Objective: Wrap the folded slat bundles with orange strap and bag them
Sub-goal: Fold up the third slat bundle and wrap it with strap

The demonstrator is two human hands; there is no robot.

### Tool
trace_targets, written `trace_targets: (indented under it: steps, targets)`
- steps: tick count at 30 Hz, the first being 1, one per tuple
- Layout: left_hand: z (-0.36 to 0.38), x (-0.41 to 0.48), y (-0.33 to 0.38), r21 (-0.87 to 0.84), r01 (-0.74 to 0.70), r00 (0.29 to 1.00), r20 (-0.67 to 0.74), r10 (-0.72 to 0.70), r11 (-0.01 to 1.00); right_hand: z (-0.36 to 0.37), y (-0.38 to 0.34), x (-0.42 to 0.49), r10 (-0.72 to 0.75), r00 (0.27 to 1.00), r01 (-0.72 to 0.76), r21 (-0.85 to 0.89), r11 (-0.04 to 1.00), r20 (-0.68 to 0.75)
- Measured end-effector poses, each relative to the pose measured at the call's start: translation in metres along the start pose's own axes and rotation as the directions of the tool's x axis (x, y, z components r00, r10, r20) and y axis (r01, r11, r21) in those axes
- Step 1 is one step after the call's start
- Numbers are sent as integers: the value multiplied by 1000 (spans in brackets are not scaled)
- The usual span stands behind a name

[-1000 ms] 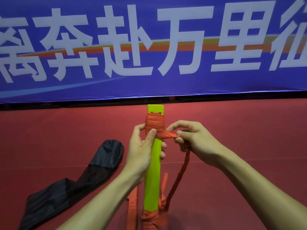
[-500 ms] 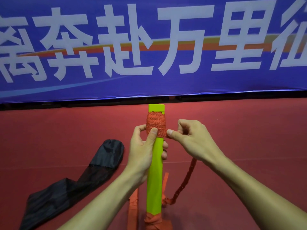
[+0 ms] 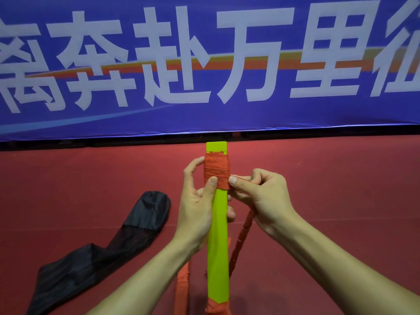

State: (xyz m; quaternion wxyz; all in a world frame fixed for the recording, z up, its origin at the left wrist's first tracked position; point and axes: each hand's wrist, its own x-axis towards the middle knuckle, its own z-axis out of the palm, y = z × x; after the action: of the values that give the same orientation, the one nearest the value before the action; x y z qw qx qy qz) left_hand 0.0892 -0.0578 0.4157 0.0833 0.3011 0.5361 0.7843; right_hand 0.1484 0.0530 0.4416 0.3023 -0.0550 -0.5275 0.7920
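— What has the left grip point(image 3: 200, 208) got?
— The lime-green slat bundle point(image 3: 217, 246). The fingers curl round it from behind, just below the top. The thumb presses on the lower edge of the orange strap point(image 3: 217, 171), which is wound in several turns near the far end.

— And the right grip point(image 3: 261, 196)?
— It is closed on the strap. Thumb and forefinger pinch it at the right edge of the winding, touching the bundle. The loose tail point(image 3: 243, 235) drops from under that hand and hangs down beside the bundle.

— How does the bundle stand?
— It is held lengthwise away from the person, between the two forearms, with its bare green tip showing above the winding. The near end carries more orange wrapping point(image 3: 216, 309), and another length of orange webbing point(image 3: 181, 285) hangs just left of it.

— Anything round about?
— A black bag point(image 3: 102, 246) lies flat and crumpled on the red floor point(image 3: 341, 189), left of the left forearm and apart from the bundle. Behind, a blue banner point(image 3: 295, 119) with large white characters runs the whole width.
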Motion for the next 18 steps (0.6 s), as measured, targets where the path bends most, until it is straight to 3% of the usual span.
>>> trace_targets:
  steps: [4, 7, 12, 18]
  targets:
    - [-4, 3, -4, 124, -52, 999, -8, 53, 991, 4, 0, -4, -59, 997, 59, -9, 998, -41]
    - [-6, -1, -5, 307, -43, 990, 143, -2, 951, 3, -2, -3, -104, 992, 100, -58, 993, -71]
    - [-8, 3, -4, 438, -96, 984, 177, 20, 894, 1, -2, -3, -135, 991, 134, -157, 978, 4]
    - [-12, 1, -8, 365, -73, 987, 159, 15, 928, -9, -19, 1, -150, 976, 208, -473, 856, 159]
